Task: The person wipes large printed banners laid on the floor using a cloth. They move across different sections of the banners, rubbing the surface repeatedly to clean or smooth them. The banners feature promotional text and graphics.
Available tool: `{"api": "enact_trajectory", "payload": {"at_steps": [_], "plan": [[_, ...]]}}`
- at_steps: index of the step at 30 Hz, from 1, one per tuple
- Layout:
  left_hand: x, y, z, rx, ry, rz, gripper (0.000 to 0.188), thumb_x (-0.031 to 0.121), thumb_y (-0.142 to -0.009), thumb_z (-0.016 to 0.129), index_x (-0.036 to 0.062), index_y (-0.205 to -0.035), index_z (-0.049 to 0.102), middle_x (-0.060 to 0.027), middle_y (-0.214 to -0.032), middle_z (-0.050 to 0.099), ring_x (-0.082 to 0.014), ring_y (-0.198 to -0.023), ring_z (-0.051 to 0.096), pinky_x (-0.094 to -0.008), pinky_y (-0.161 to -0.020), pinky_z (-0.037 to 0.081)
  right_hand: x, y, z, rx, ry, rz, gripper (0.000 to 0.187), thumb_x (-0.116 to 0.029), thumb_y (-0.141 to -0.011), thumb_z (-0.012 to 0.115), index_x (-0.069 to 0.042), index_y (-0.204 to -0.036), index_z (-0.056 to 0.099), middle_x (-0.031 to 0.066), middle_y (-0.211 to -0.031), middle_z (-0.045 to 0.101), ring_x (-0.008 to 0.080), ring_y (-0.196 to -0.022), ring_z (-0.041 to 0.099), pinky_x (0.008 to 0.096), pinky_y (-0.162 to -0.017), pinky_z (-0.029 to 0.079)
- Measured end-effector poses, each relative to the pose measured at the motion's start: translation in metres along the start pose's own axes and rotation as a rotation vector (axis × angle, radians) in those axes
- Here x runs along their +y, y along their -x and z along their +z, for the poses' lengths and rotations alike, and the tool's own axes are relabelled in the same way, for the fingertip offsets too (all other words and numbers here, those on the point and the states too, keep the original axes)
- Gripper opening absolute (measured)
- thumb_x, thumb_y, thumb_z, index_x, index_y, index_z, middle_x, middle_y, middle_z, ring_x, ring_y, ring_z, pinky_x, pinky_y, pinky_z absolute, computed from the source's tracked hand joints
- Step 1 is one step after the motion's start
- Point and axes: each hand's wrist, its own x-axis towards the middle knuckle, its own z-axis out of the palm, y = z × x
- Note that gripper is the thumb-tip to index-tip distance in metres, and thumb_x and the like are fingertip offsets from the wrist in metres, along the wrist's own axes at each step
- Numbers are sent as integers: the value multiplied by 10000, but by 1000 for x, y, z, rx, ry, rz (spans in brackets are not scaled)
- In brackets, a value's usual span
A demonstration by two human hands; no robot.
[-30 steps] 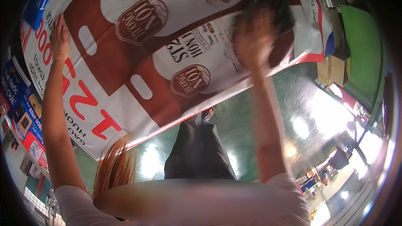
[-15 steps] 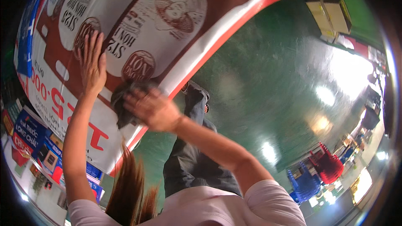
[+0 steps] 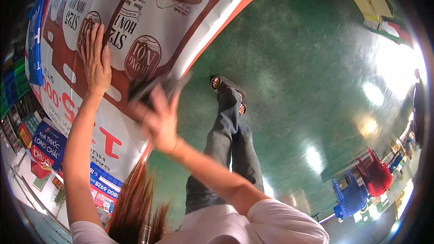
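A large printed banner [image 3: 121, 118] in brown, white and red slopes across the left of the view, with its red and white border running along the floor side. My left hand [image 3: 96, 65] lies flat on it, fingers stretched out together over a round brown emblem. Near the border, my right hand [image 3: 159, 119] presses a dark, crumpled cloth [image 3: 141, 91] against the banner's surface. Motion smears this hand and the cloth, so the exact grip of the fingers is hard to make out.
Green, shiny floor [image 3: 289, 86] spreads to the right, where my sandalled foot [image 3: 218, 83] stands near the banner. Blue chairs [image 3: 351, 194] and red chairs [image 3: 375, 174] are at the lower right, cardboard boxes [image 3: 368, 0] at the upper right. A blue printed sign [image 3: 47, 138] is at the left.
My right hand and the cloth have swept up and toward the banner's border. My left hand stays flat at about the same emblem. The view has shifted, showing more of my legs and feet.
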Motion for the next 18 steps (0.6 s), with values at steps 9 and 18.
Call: {"api": "enact_trajectory", "payload": {"at_steps": [9,18], "plan": [[5,1,-6,-49,-32,-55,527,303,-1003,291,127,-1500,285,-104,-1556,256,-325,-1451,182,-546,-1159,94,41,-50,-34,34,35,6,820,-135,-656,640,-110,-1439,398,269,-1530,215,573,-1348,211,669,-1097,153],[10,-1,-15,-138,-28,-112,537,285,-980,333,100,-1484,302,-111,-1541,277,-347,-1446,182,-563,-1165,66,160,-311,-205,477,177,-16,678,35,-861,480,-54,-1494,254,203,-1584,97,400,-1460,68,434,-1184,105]]}}
